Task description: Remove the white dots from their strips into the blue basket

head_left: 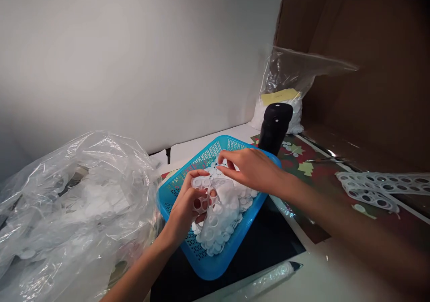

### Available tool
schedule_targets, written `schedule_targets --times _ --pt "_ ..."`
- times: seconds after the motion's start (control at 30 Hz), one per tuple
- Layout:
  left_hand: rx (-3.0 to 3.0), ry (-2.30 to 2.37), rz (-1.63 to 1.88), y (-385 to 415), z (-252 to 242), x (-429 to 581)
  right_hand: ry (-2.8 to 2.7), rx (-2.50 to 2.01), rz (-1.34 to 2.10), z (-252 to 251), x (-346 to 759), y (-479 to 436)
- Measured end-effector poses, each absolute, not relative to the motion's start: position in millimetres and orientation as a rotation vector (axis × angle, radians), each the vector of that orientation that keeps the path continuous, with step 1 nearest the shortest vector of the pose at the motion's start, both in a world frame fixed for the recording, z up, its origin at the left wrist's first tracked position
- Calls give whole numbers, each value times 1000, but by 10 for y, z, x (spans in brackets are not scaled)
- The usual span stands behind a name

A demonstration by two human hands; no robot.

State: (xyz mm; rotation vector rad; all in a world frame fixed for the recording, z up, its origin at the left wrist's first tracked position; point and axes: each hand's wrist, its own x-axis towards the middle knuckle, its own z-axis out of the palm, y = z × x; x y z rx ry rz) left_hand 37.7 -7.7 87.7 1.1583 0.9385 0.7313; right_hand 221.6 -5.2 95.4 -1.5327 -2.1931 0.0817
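Note:
My left hand (188,201) grips a white perforated sheet (204,199) between thumb and fingers. Some of its round holes are empty, while discs still sit in others. The sheet hangs down over a heap of small white discs (215,243) inside a blue plastic basket (215,268). My right hand (245,165) hovers over the far part of the heap, palm down. Its thumb and index finger are curved and apart, and I see nothing between them; the other fingers are partly hidden.
Crumpled clear plastic (101,194) with white pieces lies left of the basket. A black upright object (276,129) stands behind it, before a clear bag (262,114) of white pieces. Punched-out strips (379,185) lie at right; a pen-like tool (275,273) lies in front.

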Motion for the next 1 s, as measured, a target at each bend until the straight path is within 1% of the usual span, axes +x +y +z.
schedule_targets --times 0.1,0.2,0.33,0.47,0.63,0.83,0.93,1.0 --pt "1180 991 728 -80 869 373 -2251 -1245 163 1004 2157 -153" --pt "1200 1016 713 -95 850 360 -2312 -1146 163 997 2116 -211" --pt "1272 981 644 -117 815 342 -2376 -1183 132 985 2098 -231" --pt "1485 938 586 -133 794 331 -2478 -1208 191 1006 2096 -242" --pt "1693 937 559 -145 789 323 -2441 -1248 195 981 2083 -234" --pt "1548 974 635 -128 769 321 -2202 -1381 67 964 2225 -60" --pt "1447 1013 628 -106 775 323 -2066 -1521 -54 998 2368 16" --pt "1415 1047 590 -93 783 325 -2026 -1567 -74 1037 2451 22"
